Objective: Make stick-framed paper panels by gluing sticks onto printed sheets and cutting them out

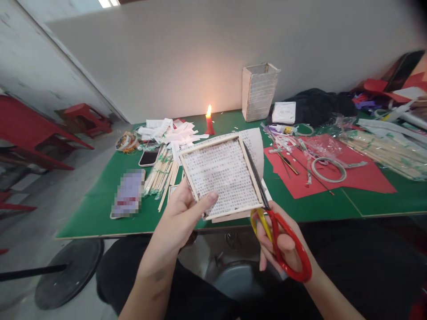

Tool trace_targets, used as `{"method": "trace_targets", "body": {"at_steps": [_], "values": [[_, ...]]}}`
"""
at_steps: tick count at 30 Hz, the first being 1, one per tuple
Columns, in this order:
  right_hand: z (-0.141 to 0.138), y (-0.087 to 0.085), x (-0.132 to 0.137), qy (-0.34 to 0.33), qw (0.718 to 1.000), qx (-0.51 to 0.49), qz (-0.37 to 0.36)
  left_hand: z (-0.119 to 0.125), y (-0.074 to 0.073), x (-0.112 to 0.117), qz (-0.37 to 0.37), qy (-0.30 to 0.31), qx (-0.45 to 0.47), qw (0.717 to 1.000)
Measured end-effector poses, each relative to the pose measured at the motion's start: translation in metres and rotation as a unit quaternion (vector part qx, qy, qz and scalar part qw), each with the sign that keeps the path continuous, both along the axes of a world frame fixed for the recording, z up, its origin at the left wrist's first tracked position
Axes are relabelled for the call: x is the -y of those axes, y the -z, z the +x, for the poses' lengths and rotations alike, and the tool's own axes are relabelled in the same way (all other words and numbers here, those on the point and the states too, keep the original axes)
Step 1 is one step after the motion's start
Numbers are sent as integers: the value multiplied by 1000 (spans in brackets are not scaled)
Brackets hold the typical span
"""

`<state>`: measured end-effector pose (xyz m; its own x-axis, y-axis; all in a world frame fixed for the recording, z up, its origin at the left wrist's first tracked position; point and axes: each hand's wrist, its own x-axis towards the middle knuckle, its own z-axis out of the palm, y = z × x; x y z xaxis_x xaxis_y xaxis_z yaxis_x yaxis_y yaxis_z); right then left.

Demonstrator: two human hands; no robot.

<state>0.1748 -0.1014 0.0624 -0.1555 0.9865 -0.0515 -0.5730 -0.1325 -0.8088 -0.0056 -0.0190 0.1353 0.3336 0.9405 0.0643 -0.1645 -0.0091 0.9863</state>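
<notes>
My left hand (pixel 187 211) pinches the near left corner of a square wooden-stick frame (pixel 222 175) covered with printed paper, held up over the table's front edge. My right hand (pixel 283 246) grips red and yellow scissors (pixel 276 231), fingers through the handles. The dark blades run up along the frame's right side, against the paper that overhangs there.
A green table (pixel 100 209) holds a lit red candle (pixel 209 122), paper scraps (pixel 173 131), bundled chopsticks (pixel 162 173), a phone (pixel 148 157), a stick box (pixel 259 91), red paper (pixel 360 178) and a tape ring (pixel 328 169). Red chairs (pixel 40 138) stand at left.
</notes>
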Motion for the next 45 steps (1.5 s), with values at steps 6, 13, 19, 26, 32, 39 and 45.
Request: {"method": "trace_targets", "body": {"at_steps": [6,13,19,26,32,39,45], "values": [[0,10,2,18,999,32,24,-3,3,-1,-6,28,-2,1000],[10,-1,-4,44,992,108,56,-3,7,0,-15,82,-27,996],[9,-6,-16,49,988,135,55,-4,14,-4,-26,95,-19,995],[12,8,-49,108,984,141,-7,7,39,-38,-56,96,1,994],[19,29,-63,78,988,123,-50,-8,73,-69,-52,62,-97,992],[39,40,-46,72,980,182,-22,-27,47,-77,62,-36,-141,987],[44,23,-20,-6,979,199,42,-34,20,-82,124,-111,-76,983]]}}
